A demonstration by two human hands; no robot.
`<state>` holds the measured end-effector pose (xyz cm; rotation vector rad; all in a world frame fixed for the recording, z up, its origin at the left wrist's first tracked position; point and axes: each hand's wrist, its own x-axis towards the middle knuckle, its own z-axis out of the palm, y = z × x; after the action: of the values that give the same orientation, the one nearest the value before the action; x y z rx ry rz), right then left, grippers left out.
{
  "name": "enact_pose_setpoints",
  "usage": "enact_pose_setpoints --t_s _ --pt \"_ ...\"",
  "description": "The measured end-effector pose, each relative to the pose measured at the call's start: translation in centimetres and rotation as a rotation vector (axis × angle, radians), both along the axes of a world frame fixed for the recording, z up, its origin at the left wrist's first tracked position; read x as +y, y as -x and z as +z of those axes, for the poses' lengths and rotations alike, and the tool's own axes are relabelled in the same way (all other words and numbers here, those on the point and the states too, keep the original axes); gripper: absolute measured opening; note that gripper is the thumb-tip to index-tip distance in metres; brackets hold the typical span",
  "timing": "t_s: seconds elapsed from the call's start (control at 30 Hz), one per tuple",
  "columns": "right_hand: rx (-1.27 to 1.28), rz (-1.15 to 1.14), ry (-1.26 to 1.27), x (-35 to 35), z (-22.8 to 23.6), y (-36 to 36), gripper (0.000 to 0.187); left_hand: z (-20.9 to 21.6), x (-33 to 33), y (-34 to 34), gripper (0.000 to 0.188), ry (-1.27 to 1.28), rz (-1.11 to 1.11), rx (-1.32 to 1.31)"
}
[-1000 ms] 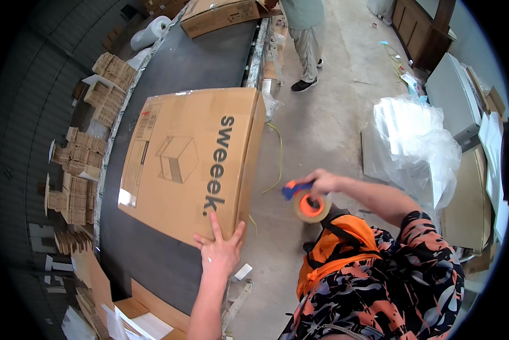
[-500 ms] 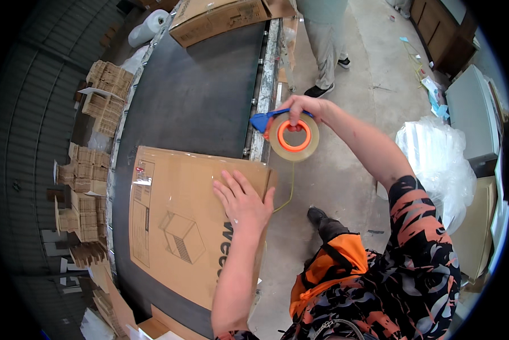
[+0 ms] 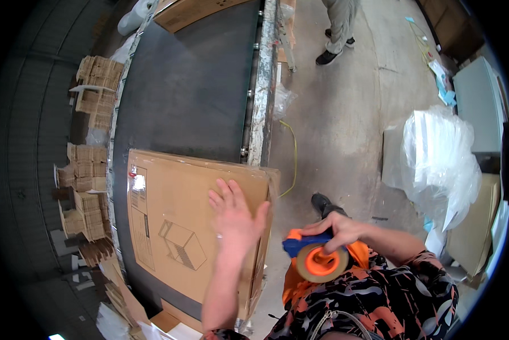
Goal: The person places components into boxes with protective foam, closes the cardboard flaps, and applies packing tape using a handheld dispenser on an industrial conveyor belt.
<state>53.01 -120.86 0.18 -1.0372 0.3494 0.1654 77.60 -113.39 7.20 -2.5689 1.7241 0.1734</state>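
A large flat cardboard box [image 3: 169, 198] with a printed line drawing lies on the dark conveyor belt [image 3: 186, 90]. My left hand [image 3: 236, 218] rests on its top near the right edge, fingers spread flat. Off the belt's right side, close to my body, my right hand [image 3: 336, 231] grips a blue and orange tape dispenser [image 3: 302, 245] that carries a wide roll of tape with an orange core. The dispenser is apart from the box. Clear tape shows along the box's right end.
Another cardboard box [image 3: 195, 12] sits farther up the belt. A metal rail [image 3: 261, 96] borders the belt. Stacks of folded cardboard [image 3: 90, 164] stand at the left. Plastic-wrapped white material [image 3: 438, 153] stands at the right. A person's legs [image 3: 338, 31] show at the far end.
My right hand has brought the tape dispenser from beyond the box's far right corner back toward my body. My left hand stays on the box. The person's legs have shifted farther off.
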Motion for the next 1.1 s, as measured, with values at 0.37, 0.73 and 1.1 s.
enact_pose_setpoints --t_s 0.37,0.73,1.1 --pt "0.032 -0.431 0.118 7.4 0.6 -4.8 0.067 1.6 -11.2 0.2 0.030 -0.656 -0.641 -0.163" --pt "0.245 -0.236 0.067 16.6 3.2 -4.4 0.065 1.3 -1.1 0.1 0.030 -0.324 -1.283 -0.418" --pt "0.108 -0.410 0.318 38.8 -0.9 -3.6 0.071 0.4 15.8 0.1 0.039 -0.559 -1.486 -0.562"
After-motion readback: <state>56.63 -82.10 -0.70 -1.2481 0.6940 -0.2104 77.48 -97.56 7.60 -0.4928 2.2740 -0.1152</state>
